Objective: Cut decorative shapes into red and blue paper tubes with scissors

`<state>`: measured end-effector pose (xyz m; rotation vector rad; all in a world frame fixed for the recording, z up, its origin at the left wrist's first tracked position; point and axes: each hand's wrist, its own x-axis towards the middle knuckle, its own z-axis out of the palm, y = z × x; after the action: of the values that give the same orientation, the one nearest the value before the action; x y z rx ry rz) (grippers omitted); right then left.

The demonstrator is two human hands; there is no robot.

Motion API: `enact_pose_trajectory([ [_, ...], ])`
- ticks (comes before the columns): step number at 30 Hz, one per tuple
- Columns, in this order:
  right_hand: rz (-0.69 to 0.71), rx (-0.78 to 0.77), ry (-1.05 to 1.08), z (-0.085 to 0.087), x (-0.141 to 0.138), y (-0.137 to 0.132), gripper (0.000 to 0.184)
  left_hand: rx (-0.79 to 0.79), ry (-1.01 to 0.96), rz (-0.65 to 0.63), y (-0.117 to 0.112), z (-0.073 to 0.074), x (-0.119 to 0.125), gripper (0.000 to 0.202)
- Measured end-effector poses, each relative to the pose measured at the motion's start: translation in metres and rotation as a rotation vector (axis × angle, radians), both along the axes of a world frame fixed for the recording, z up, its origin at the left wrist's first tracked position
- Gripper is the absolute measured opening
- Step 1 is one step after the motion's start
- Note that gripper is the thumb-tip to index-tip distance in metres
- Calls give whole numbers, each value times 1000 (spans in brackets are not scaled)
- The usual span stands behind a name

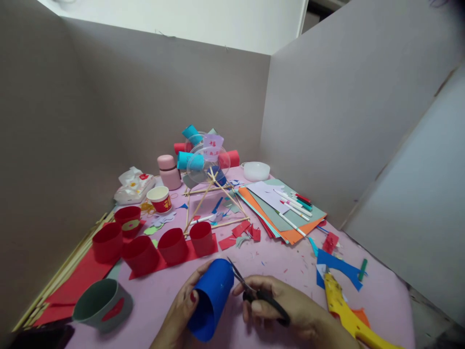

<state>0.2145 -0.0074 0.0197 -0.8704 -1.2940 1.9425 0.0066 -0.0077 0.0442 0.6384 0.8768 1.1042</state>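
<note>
A blue paper tube [218,291] is tilted in my left hand [183,305], whose thumb and fingers close on its left side. In my right hand [271,300] is a pair of black-handled scissors [240,276], its blades pointing up and left beside the tube's upper right edge. Whether the blades touch the paper I cannot tell. Several red paper rings [173,246] stand on red paper to the left. A grey-green paper ring [103,305] with a red patch is nearest me at the lower left.
A stick frame [203,206] carrying clear discs and coloured tubes stands at the back. Paper sheets [305,225] with marker pens [296,203] lie to the right. A yellow glue gun [336,295] rests at the lower right. A paper cup [160,198] and pink flask [169,172] stand back left.
</note>
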Motion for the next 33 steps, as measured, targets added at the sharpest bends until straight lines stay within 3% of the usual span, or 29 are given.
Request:
enact_pose_trajectory([
  [3,-5,-38,81,-3,6,1,51,-28,45,31,2,4,-3,58],
  [6,-104,2,71,-3,8,3,50,-70,79,106,3,9,-7,61],
  [12,-302,299,-205,-6,-9,2,42,10,126,59,3,11,-5,72],
  [19,-305,414,-461,-8,-15,-2,31,34,117,81,-1,11,-1,72],
  [22,-284,437,-500,-7,-14,-2,32,67,135,77,8,0,-7,72],
  [28,-319,465,-485,-3,-18,-3,40,220,133,-172,36,-36,-21,70],
  [33,-328,509,-466,-6,-17,-4,36,309,116,-271,33,-37,-15,65],
])
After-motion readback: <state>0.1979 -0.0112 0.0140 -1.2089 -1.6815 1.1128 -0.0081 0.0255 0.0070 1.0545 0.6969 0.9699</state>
